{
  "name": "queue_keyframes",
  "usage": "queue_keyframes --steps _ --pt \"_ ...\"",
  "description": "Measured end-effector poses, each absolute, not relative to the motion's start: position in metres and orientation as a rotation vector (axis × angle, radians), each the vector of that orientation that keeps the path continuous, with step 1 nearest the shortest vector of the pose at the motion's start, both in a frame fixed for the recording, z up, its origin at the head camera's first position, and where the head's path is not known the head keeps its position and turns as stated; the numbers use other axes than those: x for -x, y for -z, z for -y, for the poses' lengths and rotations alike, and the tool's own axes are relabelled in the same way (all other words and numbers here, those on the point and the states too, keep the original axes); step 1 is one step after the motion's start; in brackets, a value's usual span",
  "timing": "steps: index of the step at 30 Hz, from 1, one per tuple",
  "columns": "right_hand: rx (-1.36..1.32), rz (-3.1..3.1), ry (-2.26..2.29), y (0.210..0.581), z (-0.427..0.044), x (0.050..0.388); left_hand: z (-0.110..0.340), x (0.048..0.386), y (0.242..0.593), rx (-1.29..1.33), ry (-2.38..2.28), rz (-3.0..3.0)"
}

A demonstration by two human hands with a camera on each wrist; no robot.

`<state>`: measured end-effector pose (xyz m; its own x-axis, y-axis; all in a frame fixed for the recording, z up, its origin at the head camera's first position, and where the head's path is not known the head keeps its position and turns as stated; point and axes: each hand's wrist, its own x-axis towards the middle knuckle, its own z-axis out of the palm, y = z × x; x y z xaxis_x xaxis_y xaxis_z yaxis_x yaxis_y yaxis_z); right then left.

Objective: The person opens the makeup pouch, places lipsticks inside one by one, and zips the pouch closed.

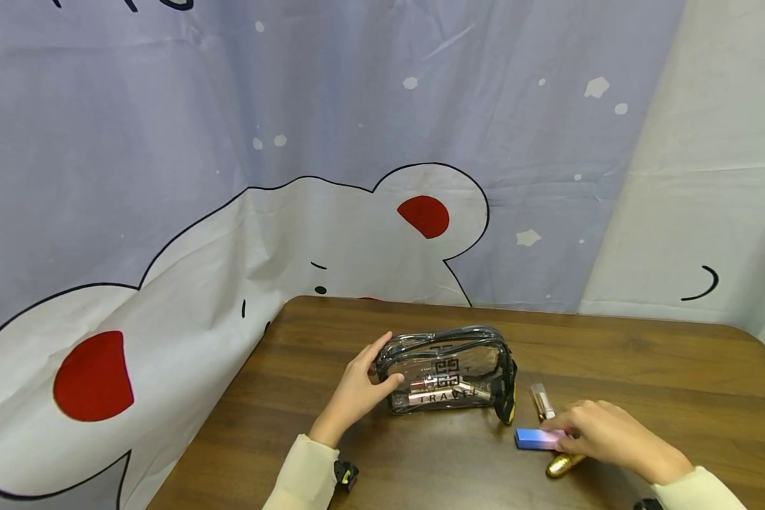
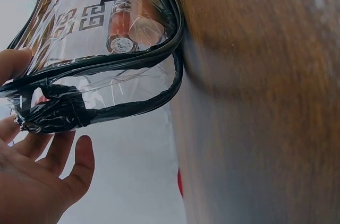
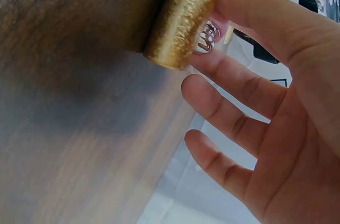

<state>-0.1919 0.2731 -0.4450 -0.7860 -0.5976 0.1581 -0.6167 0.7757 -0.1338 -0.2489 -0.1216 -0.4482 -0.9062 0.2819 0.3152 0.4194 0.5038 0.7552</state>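
A clear pouch with black trim [image 1: 478, 361] stands on the table with several tubes inside, two of them [image 2: 121, 30] visible close up. My left hand [image 1: 357, 393] grips the pouch's left end, thumb on the front and fingers behind; the left wrist view shows the hand [image 2: 42, 176] at the pouch end [image 2: 122, 88]. To the right, my right hand [image 1: 618, 435] pinches a blue-and-pink box [image 1: 535, 439] between thumb and fingers. A gold tube [image 1: 562, 465] lies just below the box, large beside the right hand [image 3: 287, 107] in the right wrist view, where the box is mostly hidden.
A slim clear-and-pink tube [image 1: 540, 401] lies behind the box, right of the pouch. The brown wooden table [image 1: 306, 340] meets a printed curtain [image 1: 331, 106] along its back and left edges.
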Motion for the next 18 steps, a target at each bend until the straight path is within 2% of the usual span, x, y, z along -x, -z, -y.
queue_keyframes --steps 18 --pt "-0.949 2.851 -0.271 0.429 -0.279 0.189 0.122 0.249 0.449 0.618 1.375 2.594"
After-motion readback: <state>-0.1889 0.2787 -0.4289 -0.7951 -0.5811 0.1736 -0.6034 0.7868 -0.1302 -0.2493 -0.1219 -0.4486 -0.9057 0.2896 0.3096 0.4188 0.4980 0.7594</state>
